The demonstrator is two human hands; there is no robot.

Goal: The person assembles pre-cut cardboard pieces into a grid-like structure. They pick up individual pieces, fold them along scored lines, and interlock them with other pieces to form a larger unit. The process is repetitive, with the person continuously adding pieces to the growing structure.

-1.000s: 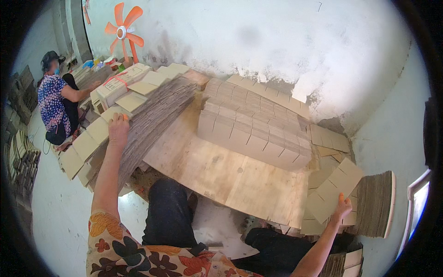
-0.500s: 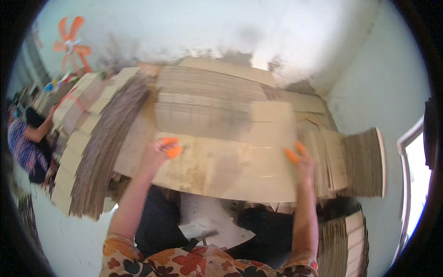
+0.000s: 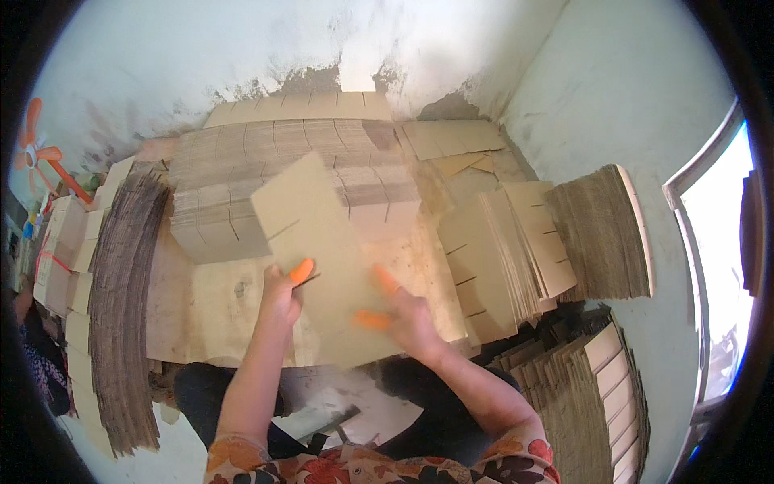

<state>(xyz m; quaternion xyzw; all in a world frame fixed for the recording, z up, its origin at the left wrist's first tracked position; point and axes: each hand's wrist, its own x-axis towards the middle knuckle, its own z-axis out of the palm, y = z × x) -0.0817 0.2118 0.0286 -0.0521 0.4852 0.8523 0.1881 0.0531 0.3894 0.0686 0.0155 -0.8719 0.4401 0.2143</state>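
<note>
A slotted cardboard strip (image 3: 318,234) stands tilted above the wooden board (image 3: 205,310) in front of me, slightly blurred. My left hand (image 3: 284,294) pinches its left edge, the thumb in an orange finger cover lying over the face. On the strip's other side my right hand (image 3: 411,319) is open, two orange-covered fingers spread apart against or just over the cardboard. Behind the strip, a long stack of slotted cardboard pieces (image 3: 234,214) rests on the board. To the right of my hands lean more slotted sheets (image 3: 484,258).
A tall row of cardboard (image 3: 125,306) flanks the board on the left, and another bundle (image 3: 601,234) stands at the right. More slotted stacks (image 3: 564,379) sit low by my right arm. An orange fan (image 3: 36,153) and part of another person (image 3: 40,363) show far left.
The view has swung to the right. Both hands have come closer together, and the cardboard strip that was by my right hand is now between them, with my left hand gripping it.
</note>
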